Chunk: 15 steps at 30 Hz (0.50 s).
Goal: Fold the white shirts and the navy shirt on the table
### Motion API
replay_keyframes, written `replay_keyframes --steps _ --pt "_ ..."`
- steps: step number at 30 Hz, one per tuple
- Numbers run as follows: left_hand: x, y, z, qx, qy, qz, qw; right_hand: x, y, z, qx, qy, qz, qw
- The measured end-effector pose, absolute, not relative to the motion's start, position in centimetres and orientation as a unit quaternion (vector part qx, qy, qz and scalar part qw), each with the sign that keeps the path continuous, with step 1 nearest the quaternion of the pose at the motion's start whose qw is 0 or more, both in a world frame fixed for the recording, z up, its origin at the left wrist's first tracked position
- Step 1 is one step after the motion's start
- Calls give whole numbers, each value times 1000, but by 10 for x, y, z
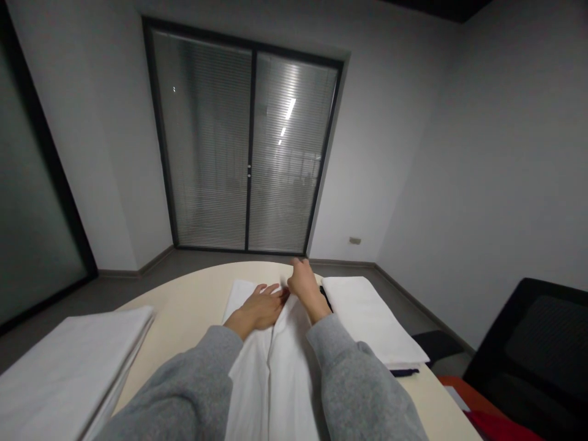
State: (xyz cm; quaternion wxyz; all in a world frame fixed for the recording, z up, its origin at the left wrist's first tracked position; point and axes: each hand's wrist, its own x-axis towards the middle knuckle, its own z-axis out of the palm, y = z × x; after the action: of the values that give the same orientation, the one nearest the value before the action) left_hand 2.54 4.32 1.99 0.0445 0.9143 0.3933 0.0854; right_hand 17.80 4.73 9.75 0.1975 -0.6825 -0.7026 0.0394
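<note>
A white cloth lies lengthwise on the table in front of me, between my forearms, with folds running along its length. My left hand rests palm down on the far part of the cloth, its fingers stretched out. Just right of it, my right hand is closed on the cloth's far end and holds it slightly raised. The fingertips of that hand are partly hidden. I cannot tell what kind of garment or linen this is.
Folded white cloths lie at the table's left. Another folded white cloth sits at the right, over something dark. The pale table has a curved far edge. A black chair stands to the right, near red and orange items.
</note>
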Motion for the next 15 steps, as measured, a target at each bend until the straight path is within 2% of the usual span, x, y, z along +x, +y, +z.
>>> replay_keyframes --steps 4,7,11,15 --pt "24 44 18 918 384 94 33 172 49 103 -660 -708 34 251" --pt "23 44 15 917 385 100 10 158 49 100 -602 -743 81 281" --pt "24 47 11 905 411 106 11 146 48 98 -544 -789 137 251" --pt "19 61 12 874 433 210 66 152 50 102 -574 -775 107 243"
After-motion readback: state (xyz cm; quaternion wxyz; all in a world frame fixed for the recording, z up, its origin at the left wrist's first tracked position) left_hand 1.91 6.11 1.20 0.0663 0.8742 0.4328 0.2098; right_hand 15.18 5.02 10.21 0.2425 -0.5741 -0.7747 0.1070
